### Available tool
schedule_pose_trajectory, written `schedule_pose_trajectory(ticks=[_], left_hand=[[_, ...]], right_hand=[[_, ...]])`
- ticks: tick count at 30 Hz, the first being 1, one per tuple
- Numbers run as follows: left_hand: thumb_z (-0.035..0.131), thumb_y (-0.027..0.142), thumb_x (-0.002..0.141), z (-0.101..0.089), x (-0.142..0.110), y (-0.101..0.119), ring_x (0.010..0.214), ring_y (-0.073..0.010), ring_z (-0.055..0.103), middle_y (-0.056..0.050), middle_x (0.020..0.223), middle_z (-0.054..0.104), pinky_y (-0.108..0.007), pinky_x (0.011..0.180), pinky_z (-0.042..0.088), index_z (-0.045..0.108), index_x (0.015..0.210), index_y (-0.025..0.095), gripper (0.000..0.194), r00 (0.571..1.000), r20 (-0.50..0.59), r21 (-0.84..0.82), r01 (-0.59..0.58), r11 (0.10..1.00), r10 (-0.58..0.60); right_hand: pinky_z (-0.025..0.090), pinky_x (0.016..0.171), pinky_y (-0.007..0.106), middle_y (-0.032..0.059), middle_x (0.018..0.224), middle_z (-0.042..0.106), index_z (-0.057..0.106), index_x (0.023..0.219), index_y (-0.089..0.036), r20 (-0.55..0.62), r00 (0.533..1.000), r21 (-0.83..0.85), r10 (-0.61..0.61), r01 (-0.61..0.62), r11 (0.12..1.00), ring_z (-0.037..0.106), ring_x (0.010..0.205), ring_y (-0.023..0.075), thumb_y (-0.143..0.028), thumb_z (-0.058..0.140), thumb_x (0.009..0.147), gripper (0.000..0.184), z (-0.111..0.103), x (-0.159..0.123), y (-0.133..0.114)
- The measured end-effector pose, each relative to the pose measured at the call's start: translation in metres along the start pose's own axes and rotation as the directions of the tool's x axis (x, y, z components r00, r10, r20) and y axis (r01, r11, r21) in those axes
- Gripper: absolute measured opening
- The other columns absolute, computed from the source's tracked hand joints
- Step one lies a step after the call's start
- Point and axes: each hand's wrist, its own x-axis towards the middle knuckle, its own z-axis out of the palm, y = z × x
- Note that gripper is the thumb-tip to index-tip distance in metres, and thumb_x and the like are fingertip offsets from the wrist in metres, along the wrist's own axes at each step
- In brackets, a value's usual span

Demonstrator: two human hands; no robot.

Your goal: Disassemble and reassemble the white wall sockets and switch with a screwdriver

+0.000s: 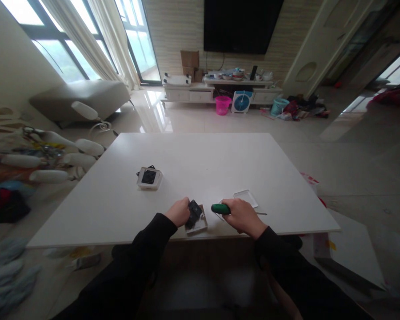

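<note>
Near the front edge of the white table (200, 155), my left hand (179, 212) grips a flat black part with small corner holes (195, 211). That part is tilted over a small open white box (200, 226), whose rim shows around it. My right hand (242, 214) is closed around a green handle (220, 209), probably a screwdriver's; a thin metal shaft (262, 214) sticks out on the right side of the hand. Behind the right hand lies a shallow white frame or lid (246, 198), partly covered by the fingers.
Toward the left of the table sits a white box with a black square plate (149, 177) on top. White padded chair arms (51, 176) stand beyond the left edge. Across the floor are a pink basket (222, 106), a blue fan (242, 102) and a low cabinet (186, 94).
</note>
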Motion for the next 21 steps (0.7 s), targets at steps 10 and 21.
schedule_pose_trajectory(ticks=[10, 21], left_hand=[[0.046, 0.024, 0.093, 0.001, -0.004, -0.013, 0.114, -0.0319, 0.067, -0.022, 0.123, 0.066, -0.039, 0.095, 0.049, 0.056, 0.122, 0.012, 0.033, 0.999, -0.014, 0.077, 0.049, 0.996, -0.048], [0.051, 0.02, 0.085, -0.013, -0.021, 0.008, 0.076, -0.0265, 0.071, -0.013, 0.091, 0.075, -0.034, 0.067, 0.052, 0.049, 0.126, 0.014, 0.042, 0.979, 0.185, -0.179, 0.123, 0.976, -0.089]], right_hand=[[0.032, 0.064, 0.031, 0.0102, 0.097, 0.078, 0.072, 0.091, -0.023, 0.035, 0.982, -0.029, 0.183, -0.182, 0.983, 0.071, 0.088, 0.0249, -0.025, 0.054, 0.085, 0.019, 0.012, 0.011, 0.024], [0.043, 0.071, 0.029, 0.0083, 0.107, 0.078, 0.074, 0.101, -0.025, 0.102, 0.972, 0.054, 0.213, -0.219, 0.974, 0.073, 0.096, 0.0241, -0.04, 0.062, 0.091, 0.022, 0.053, 0.025, 0.012]])
